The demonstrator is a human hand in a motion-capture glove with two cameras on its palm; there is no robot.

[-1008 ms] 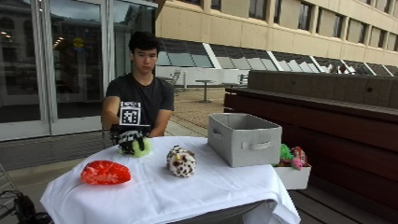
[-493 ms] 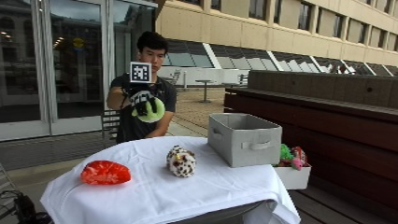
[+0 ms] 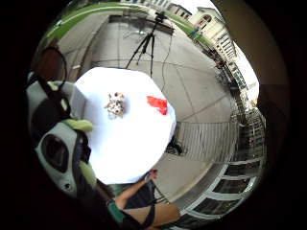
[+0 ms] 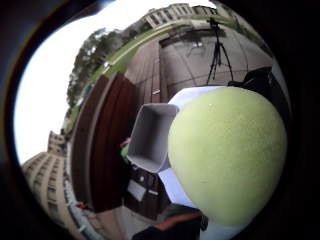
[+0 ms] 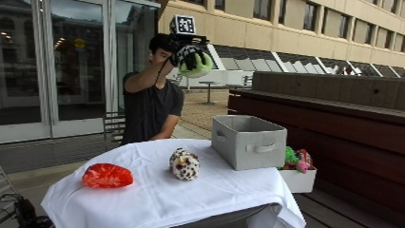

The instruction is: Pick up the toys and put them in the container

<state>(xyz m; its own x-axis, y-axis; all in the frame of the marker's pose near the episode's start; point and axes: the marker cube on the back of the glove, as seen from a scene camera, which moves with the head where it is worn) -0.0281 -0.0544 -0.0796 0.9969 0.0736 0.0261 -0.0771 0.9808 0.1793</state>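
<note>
Going left to right across the outside view, the red toy lies far below your grip and out to its left, on the white cloth of the counter. The spotted toy sits almost straight beneath the grip, also well down on the cloth. Your grip itself is raised to about head height, its fingers curled around the green ball, which fills much of the thumb side palm view and so sits right against the palm. The ball is round, so it has no long axis to line up.

What the coming move turns on is the grey container: it stands on the counter below the grip and off to its right, well apart from the ball, with its open top facing up. In the thumb side palm view the container's opening shows just past the ball's edge, so the palm already looks toward it. I judge you need to carry the ball rightward and downward until it is over that opening before you let go.

Further right, beyond the container and lower than the counter's top, a white box holds some other small toys; it is the farthest thing from your grip.
</note>
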